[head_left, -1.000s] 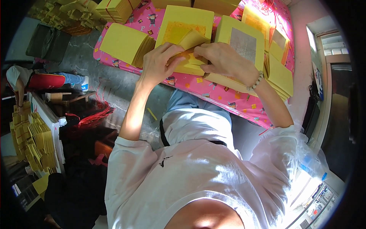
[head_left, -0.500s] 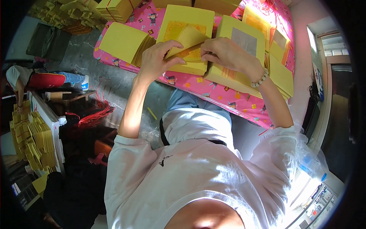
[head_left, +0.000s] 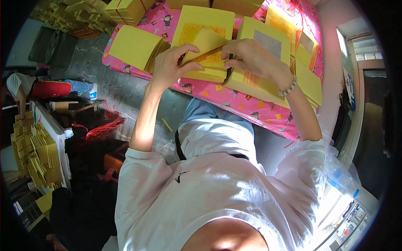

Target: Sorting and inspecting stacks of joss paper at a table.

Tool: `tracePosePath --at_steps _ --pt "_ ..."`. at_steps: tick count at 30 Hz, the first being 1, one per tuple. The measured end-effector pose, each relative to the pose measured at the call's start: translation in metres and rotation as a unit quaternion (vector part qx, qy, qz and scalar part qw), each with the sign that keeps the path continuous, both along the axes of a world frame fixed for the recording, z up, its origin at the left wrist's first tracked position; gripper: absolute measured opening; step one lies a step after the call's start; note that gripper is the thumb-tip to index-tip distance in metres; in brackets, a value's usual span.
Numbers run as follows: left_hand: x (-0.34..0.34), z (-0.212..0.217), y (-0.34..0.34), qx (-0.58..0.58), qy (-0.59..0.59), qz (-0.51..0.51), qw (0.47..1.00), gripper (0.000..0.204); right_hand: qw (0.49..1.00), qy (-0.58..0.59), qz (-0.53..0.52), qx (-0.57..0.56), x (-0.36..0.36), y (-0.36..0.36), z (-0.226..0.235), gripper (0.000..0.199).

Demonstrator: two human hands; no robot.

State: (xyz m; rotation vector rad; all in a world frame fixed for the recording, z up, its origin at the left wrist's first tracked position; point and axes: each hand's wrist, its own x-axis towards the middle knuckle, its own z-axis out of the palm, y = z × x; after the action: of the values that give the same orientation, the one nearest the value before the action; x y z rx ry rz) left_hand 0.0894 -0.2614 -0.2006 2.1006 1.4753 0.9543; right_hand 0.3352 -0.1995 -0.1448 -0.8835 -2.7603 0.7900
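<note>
A yellow paper sheet [head_left: 206, 41] lies partly folded over on top of a yellow paper stack [head_left: 204, 19] whose upper face carries an orange-gold patterned square. Curved around the sheet's left edge is my left hand [head_left: 171, 67], index finger above and thumb lower down, with the paper between them. At the sheet's right corner, my right hand [head_left: 255, 58] has thumb and forefinger apart, with the fingertips close to the paper. A bead bracelet [head_left: 288, 87] circles that wrist. Under my right hand stands another yellow paper stack [head_left: 268, 42] with a silver-grey square on it.
Fanned yellow paper [head_left: 134, 46] lies left on the pink patterned tablecloth [head_left: 247, 104]. A tied yellow bundle [head_left: 127, 10] sits behind it. Red strings [head_left: 106, 125] hang at left. Another person [head_left: 21, 85] reaches to folded yellow paper pieces [head_left: 44, 154] on a side table.
My right thumb and forefinger have parted and shifted slightly right, off the sheet's corner. My left hand stays nearly where it was on the paper.
</note>
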Motion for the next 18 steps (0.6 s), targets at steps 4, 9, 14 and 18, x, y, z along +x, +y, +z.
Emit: tracePosePath --at_steps 4,9,14,18 --pt "-0.0002 0.0011 -0.0004 -0.001 0.006 0.003 1.000 0.037 0.999 -0.015 0.003 0.033 0.0020 0.0011 0.0002 0.022" --pt "-0.0009 0.0005 -0.0004 -0.007 0.007 0.007 1.000 0.035 0.999 -0.014 0.009 0.034 0.0049 0.0025 0.0011 0.022" --pt "-0.0012 -0.0007 -0.0002 0.003 0.001 0.003 1.000 0.034 0.998 -0.006 0.010 0.069 0.0089 0.0037 -0.0027 0.022" --pt "-0.0007 0.0007 -0.0017 0.002 0.003 -0.001 1.000 0.035 0.998 -0.013 0.013 0.055 0.0039 0.0019 -0.0056 0.018"
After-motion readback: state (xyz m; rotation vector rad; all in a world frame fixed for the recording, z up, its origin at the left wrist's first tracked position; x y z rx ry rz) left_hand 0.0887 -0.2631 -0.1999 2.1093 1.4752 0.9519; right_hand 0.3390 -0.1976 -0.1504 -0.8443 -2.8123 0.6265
